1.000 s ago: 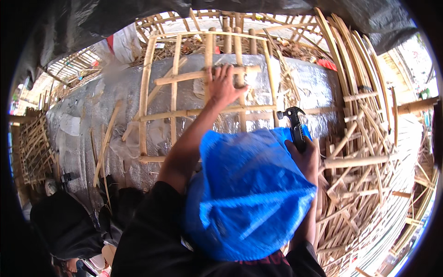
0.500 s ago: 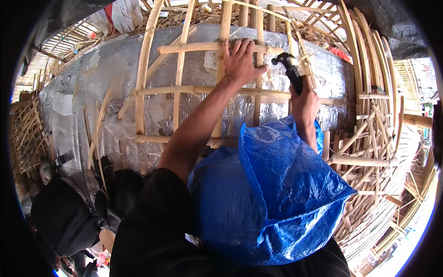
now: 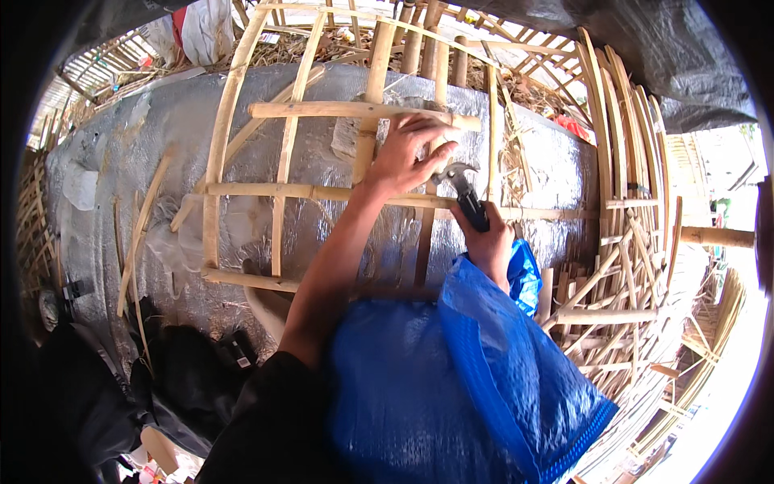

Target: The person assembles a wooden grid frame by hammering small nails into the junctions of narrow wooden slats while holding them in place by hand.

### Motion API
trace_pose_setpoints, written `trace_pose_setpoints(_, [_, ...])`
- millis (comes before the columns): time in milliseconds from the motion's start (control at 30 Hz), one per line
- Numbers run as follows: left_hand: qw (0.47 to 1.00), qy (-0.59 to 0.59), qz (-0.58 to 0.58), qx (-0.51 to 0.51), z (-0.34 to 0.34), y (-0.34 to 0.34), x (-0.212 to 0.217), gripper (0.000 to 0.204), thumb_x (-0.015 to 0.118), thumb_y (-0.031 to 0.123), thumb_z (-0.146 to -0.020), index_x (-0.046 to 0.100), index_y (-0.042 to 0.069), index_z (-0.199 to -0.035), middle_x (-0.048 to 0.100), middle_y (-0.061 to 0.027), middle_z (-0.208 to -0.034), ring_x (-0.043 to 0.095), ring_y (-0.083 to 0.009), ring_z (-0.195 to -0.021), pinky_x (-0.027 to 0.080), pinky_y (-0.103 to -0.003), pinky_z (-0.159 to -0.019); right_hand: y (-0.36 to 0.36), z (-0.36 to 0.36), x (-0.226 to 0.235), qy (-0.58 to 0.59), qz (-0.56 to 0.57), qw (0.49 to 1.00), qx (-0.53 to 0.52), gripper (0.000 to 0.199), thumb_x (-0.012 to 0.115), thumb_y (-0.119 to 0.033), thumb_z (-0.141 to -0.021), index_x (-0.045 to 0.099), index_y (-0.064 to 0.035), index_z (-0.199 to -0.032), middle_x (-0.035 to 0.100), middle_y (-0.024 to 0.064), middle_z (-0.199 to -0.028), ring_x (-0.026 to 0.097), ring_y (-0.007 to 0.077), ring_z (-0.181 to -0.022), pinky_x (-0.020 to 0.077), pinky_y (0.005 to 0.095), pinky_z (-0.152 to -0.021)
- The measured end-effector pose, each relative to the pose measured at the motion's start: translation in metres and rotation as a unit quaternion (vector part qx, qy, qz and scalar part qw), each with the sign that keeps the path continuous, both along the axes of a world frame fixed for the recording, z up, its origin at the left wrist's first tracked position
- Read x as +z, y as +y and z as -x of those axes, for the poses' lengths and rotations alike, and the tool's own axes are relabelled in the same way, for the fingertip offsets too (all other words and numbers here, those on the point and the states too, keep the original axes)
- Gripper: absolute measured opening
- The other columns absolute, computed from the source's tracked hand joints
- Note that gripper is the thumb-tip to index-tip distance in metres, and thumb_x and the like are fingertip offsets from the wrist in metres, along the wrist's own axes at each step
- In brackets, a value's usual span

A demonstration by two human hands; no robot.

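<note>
My left hand (image 3: 409, 155) presses on a bamboo lattice frame (image 3: 284, 147), fingers spread over the joint where an upright slat meets the upper cross slat. Just to its right, my right hand (image 3: 487, 242) grips the black handle of a metal claw hammer (image 3: 461, 187), whose head sits close to the left fingertips. The frame lies over a large rounded form wrapped in silver foil (image 3: 137, 177). A blue woven plastic bag (image 3: 468, 379) hangs over my right forearm and covers it.
Stacks of bent bamboo slats and finished lattice frames (image 3: 637, 266) stand to the right. More bamboo pieces (image 3: 28, 210) lie at the far left. Dark cloth and bags (image 3: 89, 395) sit at the lower left. A dark tarpaulin (image 3: 677, 64) hangs overhead.
The view has moved closer to the frame. My right hand with the hammer has come down and left, next to my left hand, which stays on the same joint.
</note>
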State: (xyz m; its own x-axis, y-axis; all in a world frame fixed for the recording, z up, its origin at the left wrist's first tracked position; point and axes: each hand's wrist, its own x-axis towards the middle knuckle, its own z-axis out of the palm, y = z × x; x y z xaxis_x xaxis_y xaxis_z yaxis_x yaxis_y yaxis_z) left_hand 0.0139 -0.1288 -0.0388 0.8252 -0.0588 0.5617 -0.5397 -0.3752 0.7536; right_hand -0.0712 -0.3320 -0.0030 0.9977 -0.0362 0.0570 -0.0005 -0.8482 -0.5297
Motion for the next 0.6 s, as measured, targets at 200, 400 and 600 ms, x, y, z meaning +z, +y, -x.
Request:
trace_pose_setpoints(200, [0.996,0.076,-0.011,-0.051,0.001,0.005,-0.009,0.013,0.068,0.024,-0.093,0.075,0.014,-0.096,0.073,0.0019,-0.097,0.063,-0.0129,-0.102,0.024,-0.041,-0.108,0.004,0.000,0.003,-0.023,0.030,0.999,0.025,0.032,0.085,-0.030,-0.079,0.070,-0.0050,-0.092,0.069,0.0129,-0.068,0.071,0.0236,-0.061,0.0520,0.0340,-0.055])
trace_pose_setpoints(400, [0.994,0.055,0.037,-0.092,-0.002,0.000,-0.003,0.011,0.073,0.022,-0.089,0.076,0.013,-0.094,0.074,0.0001,-0.098,0.065,-0.0142,-0.100,0.030,-0.040,-0.104,0.003,-0.002,-0.003,-0.090,-0.005,0.994,0.060,0.036,0.086,-0.023,-0.077,0.073,-0.0049,-0.105,0.073,0.0143,-0.078,0.074,0.0212,-0.069,0.0551,0.0321,-0.060])
trace_pose_setpoints(600, [0.970,0.123,0.114,-0.177,0.000,0.001,0.002,0.016,0.075,0.020,-0.087,0.077,0.007,-0.096,0.075,-0.0092,-0.101,0.069,-0.0236,-0.100,0.050,-0.037,-0.091,0.008,-0.005,-0.008,-0.085,-0.002,0.990,0.109,0.041,0.087,-0.023,-0.076,0.073,-0.0049,-0.110,0.074,0.0151,-0.083,0.075,0.0223,-0.074,0.0568,0.0340,-0.065])
